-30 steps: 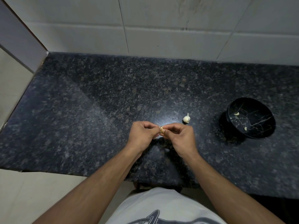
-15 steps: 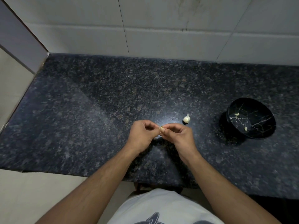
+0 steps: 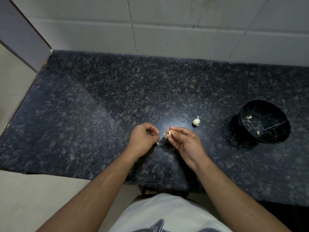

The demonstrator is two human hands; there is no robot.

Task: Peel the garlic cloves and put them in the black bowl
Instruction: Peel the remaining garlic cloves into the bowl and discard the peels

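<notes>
Right hand (image 3: 187,141) pinched a peeled clove (image 3: 170,132) in a fingertip grip above the tabletop (image 3: 100,106), left hand (image 3: 142,139) loosely curled, black bowl (image 3: 265,122) well apart rightward; slick clove could slip during the carry.

No text, label, brand, number or sign can be read anywhere. The white shirt (image 3: 168,213) at the bottom edge carries a dark printed shape, but it is cut off and forms no legible letters. The pale veins inside the black bowl (image 3: 265,122) are only a pattern.
</notes>
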